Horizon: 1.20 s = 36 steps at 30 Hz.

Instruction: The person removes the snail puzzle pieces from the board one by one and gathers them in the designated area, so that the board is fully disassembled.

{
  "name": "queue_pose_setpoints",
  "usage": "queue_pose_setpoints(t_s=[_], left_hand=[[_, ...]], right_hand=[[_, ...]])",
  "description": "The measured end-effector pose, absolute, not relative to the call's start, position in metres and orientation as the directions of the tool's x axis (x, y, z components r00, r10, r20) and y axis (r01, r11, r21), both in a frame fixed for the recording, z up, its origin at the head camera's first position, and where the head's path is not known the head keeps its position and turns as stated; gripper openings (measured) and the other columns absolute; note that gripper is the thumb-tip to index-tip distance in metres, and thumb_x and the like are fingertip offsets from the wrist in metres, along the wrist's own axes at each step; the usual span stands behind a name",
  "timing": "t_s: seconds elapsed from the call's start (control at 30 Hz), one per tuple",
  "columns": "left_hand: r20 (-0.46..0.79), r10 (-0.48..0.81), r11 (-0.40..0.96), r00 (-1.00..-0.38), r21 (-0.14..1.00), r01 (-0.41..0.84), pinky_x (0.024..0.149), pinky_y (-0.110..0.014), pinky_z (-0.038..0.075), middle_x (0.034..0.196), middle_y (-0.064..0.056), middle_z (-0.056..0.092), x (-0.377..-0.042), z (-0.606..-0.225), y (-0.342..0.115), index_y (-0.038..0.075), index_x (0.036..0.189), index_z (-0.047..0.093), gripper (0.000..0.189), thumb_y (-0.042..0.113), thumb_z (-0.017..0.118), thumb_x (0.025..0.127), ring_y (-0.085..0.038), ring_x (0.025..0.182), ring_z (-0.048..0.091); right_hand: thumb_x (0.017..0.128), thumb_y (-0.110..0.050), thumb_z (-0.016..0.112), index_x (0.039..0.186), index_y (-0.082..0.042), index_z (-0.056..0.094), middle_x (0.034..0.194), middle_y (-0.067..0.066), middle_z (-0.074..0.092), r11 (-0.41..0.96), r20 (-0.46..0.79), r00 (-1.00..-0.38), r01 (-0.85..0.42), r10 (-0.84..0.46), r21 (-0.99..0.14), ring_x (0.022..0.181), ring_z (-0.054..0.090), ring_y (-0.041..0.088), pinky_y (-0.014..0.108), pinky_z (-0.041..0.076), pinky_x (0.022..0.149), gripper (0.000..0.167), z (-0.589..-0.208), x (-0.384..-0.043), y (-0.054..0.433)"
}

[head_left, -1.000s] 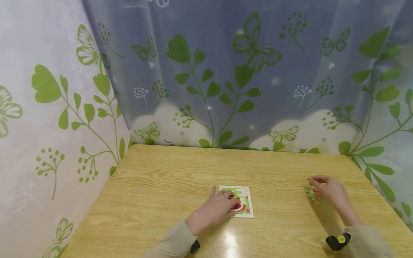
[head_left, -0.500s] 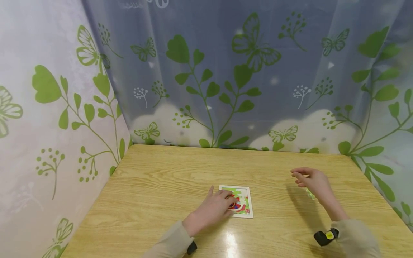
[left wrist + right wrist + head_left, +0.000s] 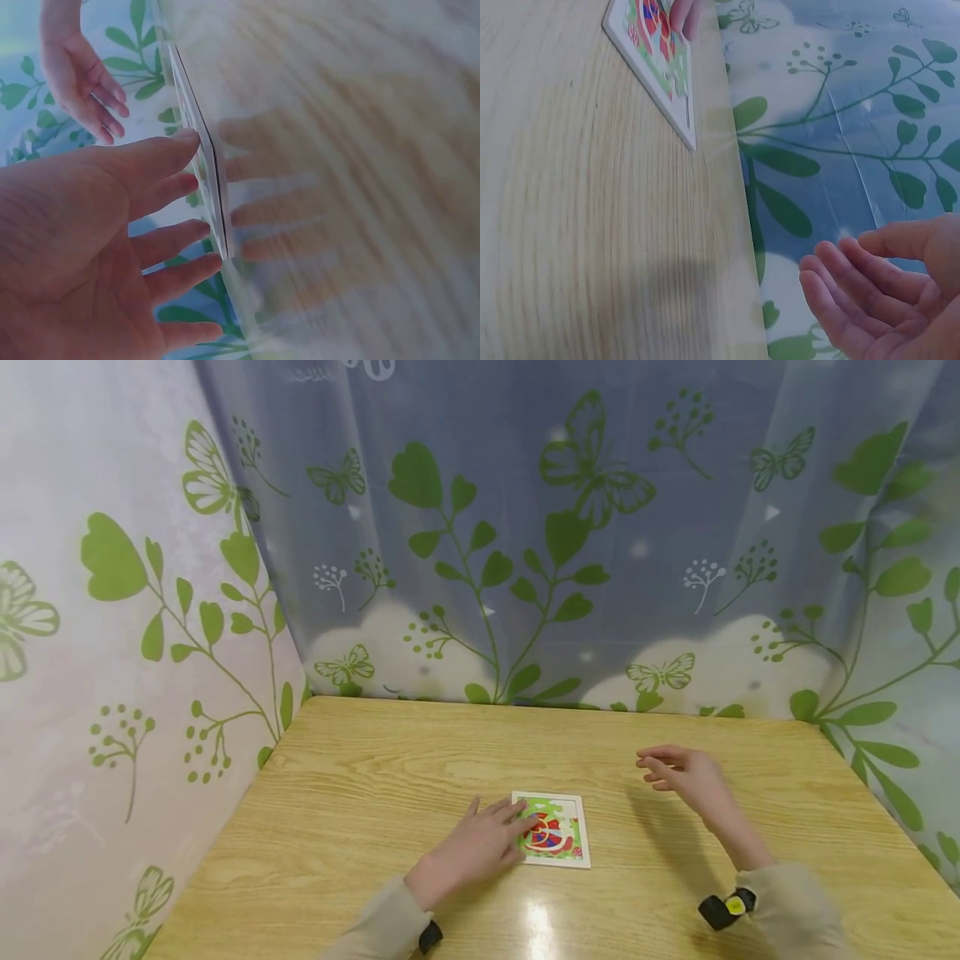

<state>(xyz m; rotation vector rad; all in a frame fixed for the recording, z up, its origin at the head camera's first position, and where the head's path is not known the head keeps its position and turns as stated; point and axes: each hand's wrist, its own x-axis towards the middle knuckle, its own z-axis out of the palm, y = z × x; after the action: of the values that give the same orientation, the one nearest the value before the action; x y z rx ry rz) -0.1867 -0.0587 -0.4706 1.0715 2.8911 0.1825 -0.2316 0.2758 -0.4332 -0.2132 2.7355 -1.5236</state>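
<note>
A square jigsaw puzzle (image 3: 555, 843) with a white frame lies flat on the table, its picture red, blue and green with a curled, snail-like shape. A pale gap shows at its upper right corner. My left hand (image 3: 474, 843) lies at the puzzle's left side, fingers spread over that edge; in the left wrist view the thumb and fingertips reach the frame (image 3: 217, 191). To the right of the puzzle, my right hand (image 3: 693, 781) hovers above the table with loosely bent fingers. The right wrist view shows nothing in its palm (image 3: 892, 300).
The wooden table (image 3: 375, 777) runs back to a patterned curtain (image 3: 480, 568) with leaves and butterflies. Another printed curtain (image 3: 172, 635) borders the left side. Dark wrist devices sit at both sleeves, one by the right cuff (image 3: 723, 910).
My right hand has moved left, away from a small green piece that its forearm now covers. My left hand has slid left, baring more of the puzzle's picture.
</note>
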Motion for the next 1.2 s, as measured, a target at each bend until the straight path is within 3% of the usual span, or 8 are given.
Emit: queue_pose_setpoints(t_s=[0.2, 0.6, 0.97, 1.2], left_hand=[[-0.009, 0.662, 0.744, -0.749, 0.123, 0.656, 0.115, -0.064, 0.032, 0.160, -0.005, 0.039, -0.187, -0.473, -0.059, 0.024, 0.155, 0.044, 0.057, 0.038, 0.058, 0.102, -0.028, 0.146, 0.040], [-0.003, 0.676, 0.734, -0.737, 0.091, 0.673, 0.114, -0.063, 0.035, 0.159, -0.006, 0.041, -0.186, -0.472, -0.058, 0.024, 0.154, 0.045, 0.055, 0.038, 0.057, 0.103, -0.030, 0.143, 0.044], [-0.018, 0.675, 0.736, -0.737, 0.084, 0.672, 0.114, -0.064, 0.034, 0.158, -0.003, 0.044, -0.187, -0.474, -0.057, 0.030, 0.151, 0.049, 0.051, 0.037, 0.058, 0.102, -0.026, 0.144, 0.043], [-0.032, 0.674, 0.738, -0.738, 0.083, 0.670, 0.115, -0.064, 0.033, 0.158, -0.004, 0.043, -0.186, -0.472, -0.056, 0.030, 0.151, 0.049, 0.051, 0.038, 0.058, 0.102, -0.026, 0.144, 0.043]], right_hand=[[0.106, -0.019, 0.055, 0.136, 0.010, 0.056, 0.128, 0.028, 0.065, 0.466, 0.016, -0.985, -0.095, -0.169, -0.880, 0.108, 0.069, 0.037, 0.036, 0.061, 0.084, 0.042, -0.441, -0.234, 0.258], [0.105, -0.011, 0.054, 0.131, 0.016, 0.057, 0.121, 0.031, 0.067, 0.383, -0.018, -0.964, -0.088, -0.265, -0.920, 0.106, 0.069, 0.041, 0.043, 0.061, 0.086, 0.037, -0.457, -0.231, 0.222], [0.104, -0.009, 0.057, 0.125, 0.018, 0.060, 0.112, 0.029, 0.071, 0.364, -0.061, -0.954, -0.052, -0.293, -0.930, 0.094, 0.072, 0.035, 0.038, 0.063, 0.078, 0.035, -0.465, -0.230, 0.200], [0.103, -0.011, 0.058, 0.122, 0.016, 0.063, 0.107, 0.027, 0.073, 0.430, -0.063, -0.940, -0.093, -0.334, -0.898, 0.087, 0.073, 0.031, 0.035, 0.063, 0.075, 0.034, -0.467, -0.230, 0.191]])
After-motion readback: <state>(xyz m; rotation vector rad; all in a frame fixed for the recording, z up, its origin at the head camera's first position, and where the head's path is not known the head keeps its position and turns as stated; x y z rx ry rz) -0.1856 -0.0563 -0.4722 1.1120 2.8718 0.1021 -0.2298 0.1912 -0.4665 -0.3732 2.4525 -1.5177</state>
